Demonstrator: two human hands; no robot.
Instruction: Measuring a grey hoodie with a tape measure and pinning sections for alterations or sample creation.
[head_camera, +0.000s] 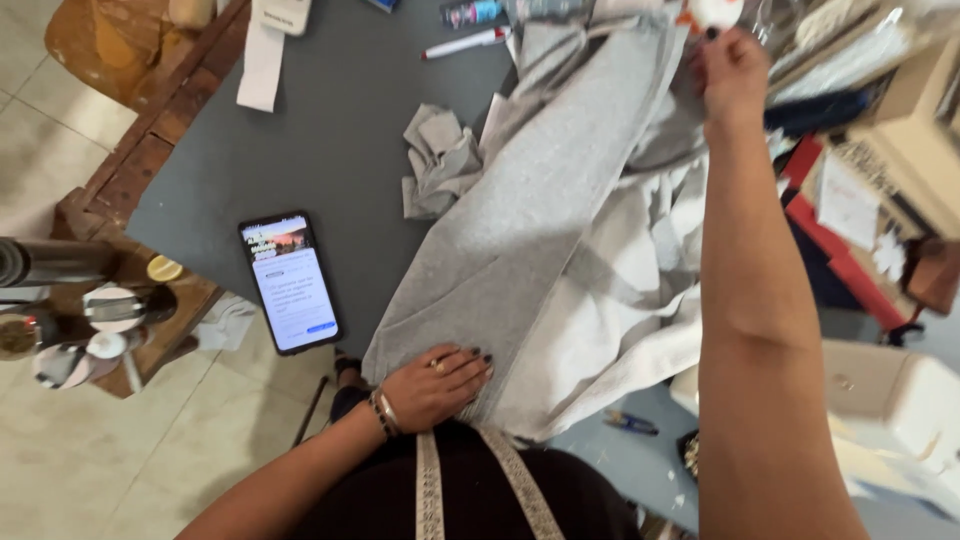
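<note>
A long piece of grey fabric (540, 220) lies stretched across the dark grey table (330, 130), running from my body to the far edge. My left hand (435, 385) presses flat on the near end of the fabric, fingers spread, with bracelets at the wrist. My right hand (732, 72) reaches out to the far end and pinches the cloth there. A measuring tape (430, 490) hangs around my neck over my dark top.
A smartphone (290, 283) with a lit screen lies left of the fabric. Grey fabric scraps (438, 158) sit by the cloth's left edge. A red-capped pen (465, 42) lies at the far side. A white sewing machine (895, 400) stands at right, cluttered boxes (900, 130) behind it.
</note>
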